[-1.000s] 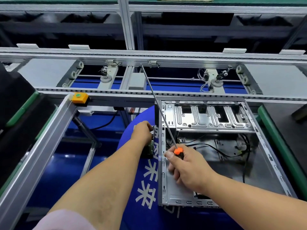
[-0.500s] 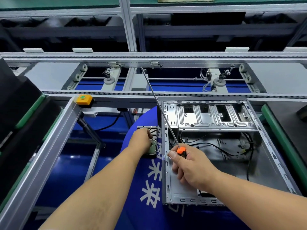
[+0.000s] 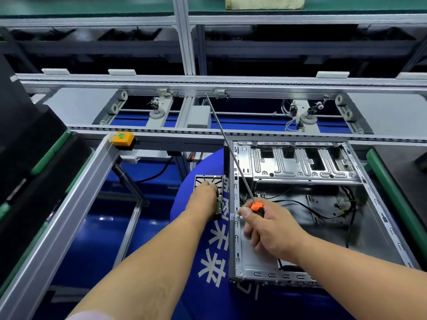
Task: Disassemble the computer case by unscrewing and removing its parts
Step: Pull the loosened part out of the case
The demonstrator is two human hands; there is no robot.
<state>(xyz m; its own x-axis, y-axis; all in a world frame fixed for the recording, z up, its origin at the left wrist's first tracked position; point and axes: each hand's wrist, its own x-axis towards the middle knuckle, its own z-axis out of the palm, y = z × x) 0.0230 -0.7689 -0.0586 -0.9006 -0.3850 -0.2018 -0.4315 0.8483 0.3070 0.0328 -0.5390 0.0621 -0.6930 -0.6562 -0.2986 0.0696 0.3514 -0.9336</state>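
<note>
Lying open on the blue worktop point(image 3: 215, 269) is the computer case point(image 3: 300, 204), a big metal box with its side off. Black cables point(image 3: 307, 207) curl inside it, under a silver metal plate point(image 3: 298, 167) at the far end. White writing runs along the worktop just left of the case, but I cannot read it. The right hand point(image 3: 272, 229) is over the case's left wall, fingers curled tight around a long screwdriver point(image 3: 232, 153) with an orange and black handle, its thin shaft pointing up and away. The left hand point(image 3: 205, 192) rests on a small flat drive point(image 3: 209, 181) just outside the case; I cannot tell how its fingers grip. A yellow button box point(image 3: 123, 137) sits on the rail.
</note>
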